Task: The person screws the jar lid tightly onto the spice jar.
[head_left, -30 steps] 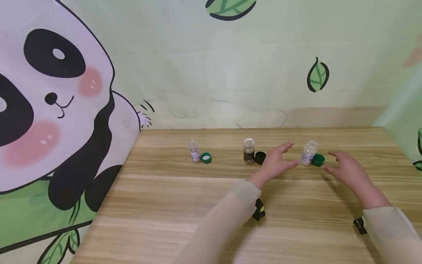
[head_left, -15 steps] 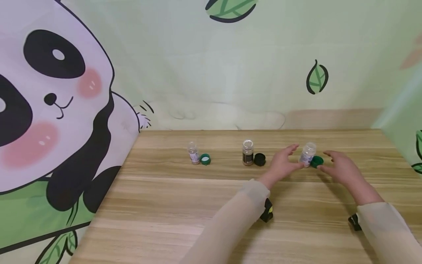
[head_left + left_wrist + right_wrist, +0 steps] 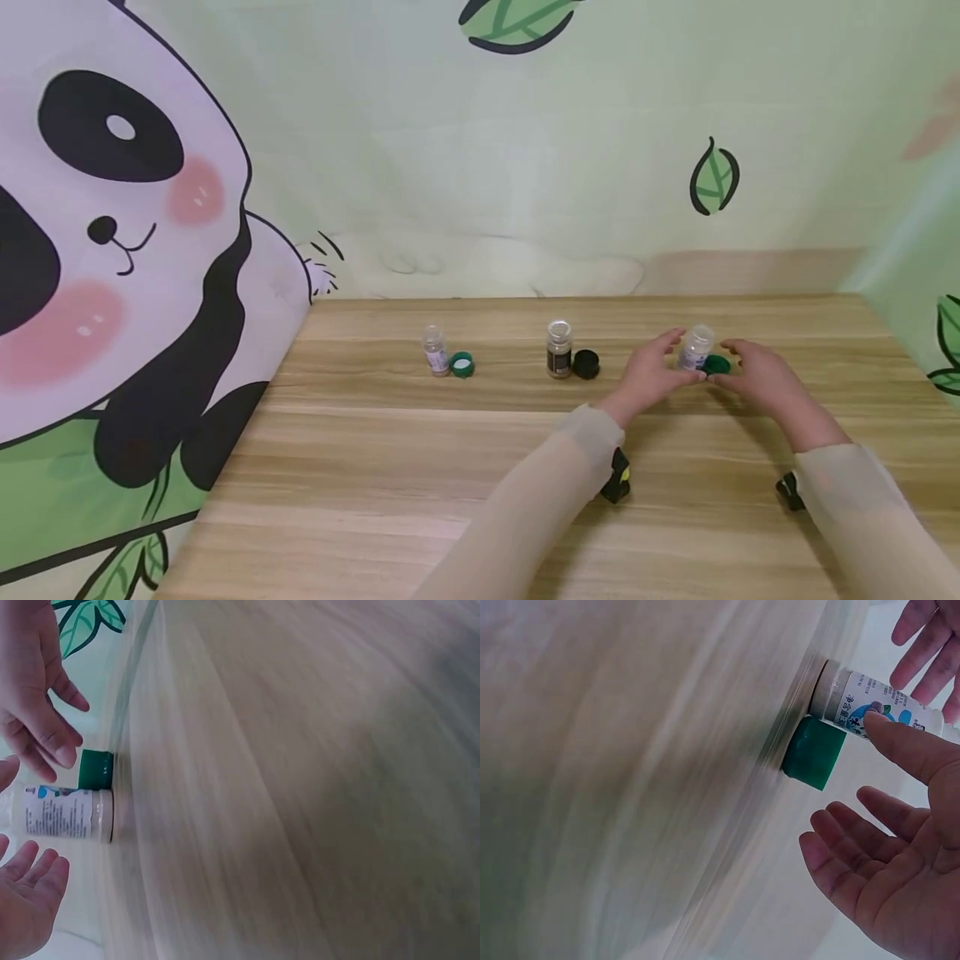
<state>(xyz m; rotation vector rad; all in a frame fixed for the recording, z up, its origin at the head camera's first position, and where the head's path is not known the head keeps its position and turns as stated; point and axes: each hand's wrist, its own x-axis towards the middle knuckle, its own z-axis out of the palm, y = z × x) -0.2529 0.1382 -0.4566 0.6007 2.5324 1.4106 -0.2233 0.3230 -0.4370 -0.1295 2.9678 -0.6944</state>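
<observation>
A small clear bottle (image 3: 697, 346) with a printed white label stands upright at the right of the table, uncapped. Its green cap (image 3: 717, 365) lies on the table right beside its base. My left hand (image 3: 651, 372) is at the bottle's left, fingers spread, thumb tip low in front of the bottle. From the other side my right hand (image 3: 765, 387) surrounds the green cap (image 3: 814, 752), its fingers and thumb apart. In the left wrist view the label (image 3: 60, 812) shows between both hands, and the left fingers (image 3: 41, 870) are loosely bent, holding nothing.
Left of the hands stands a bottle with a dark label (image 3: 558, 350), a black cap (image 3: 586, 363) beside it. Farther left is another small bottle (image 3: 435, 352) with a green cap (image 3: 462, 364). A printed panda backdrop (image 3: 480, 167) rises behind the wooden table (image 3: 360, 467).
Both hands have moved inward, closing in on the right-hand bottle and its green cap. The head view has shifted slightly. The bottles and caps stay where they were on the table.
</observation>
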